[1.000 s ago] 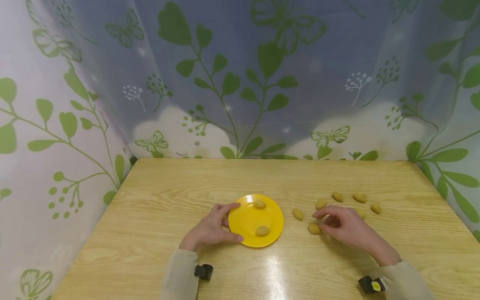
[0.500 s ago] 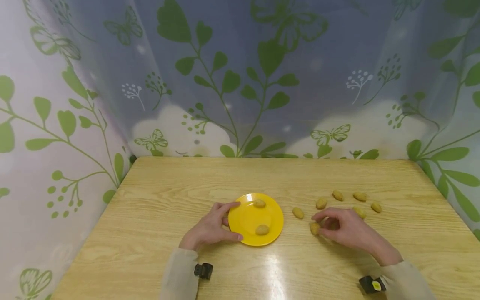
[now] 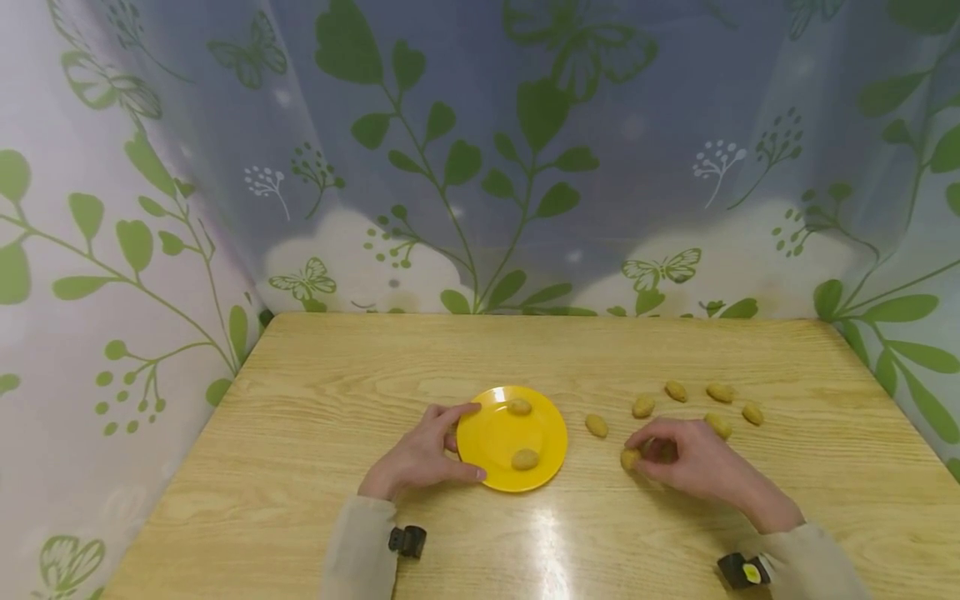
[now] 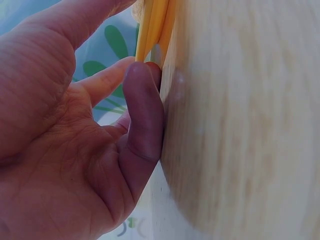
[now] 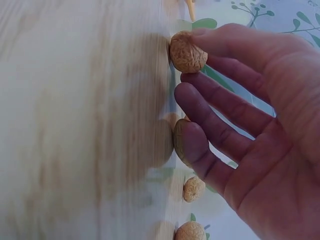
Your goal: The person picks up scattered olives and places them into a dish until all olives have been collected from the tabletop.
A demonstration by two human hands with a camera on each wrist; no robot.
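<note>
In the head view, a yellow plate (image 3: 498,442) lies left of centre with two walnuts on it, one near the far rim (image 3: 519,407) and another walnut (image 3: 525,459) nearer the front. My left hand (image 3: 423,450) holds the plate by its left edge, thumb at the near rim and index finger at the far side. Its curled little finger rests low by the tabletop in the left wrist view. To the right, my right hand (image 3: 693,458) pinches a walnut (image 5: 188,52) between thumb and fingertips, close over the table. The other fingers of that hand stay loosely bent.
Between plate and right hand lies a single walnut (image 3: 596,425). Several more walnuts (image 3: 676,391) are scattered behind and beside the right hand. The wooden table (image 3: 360,358) ends at a patterned curtain (image 3: 480,167) at the back and sides.
My right thumb and fingers have closed on the walnut, which has turned and shifted slightly toward the hand. The left hand and plate have kept their place.
</note>
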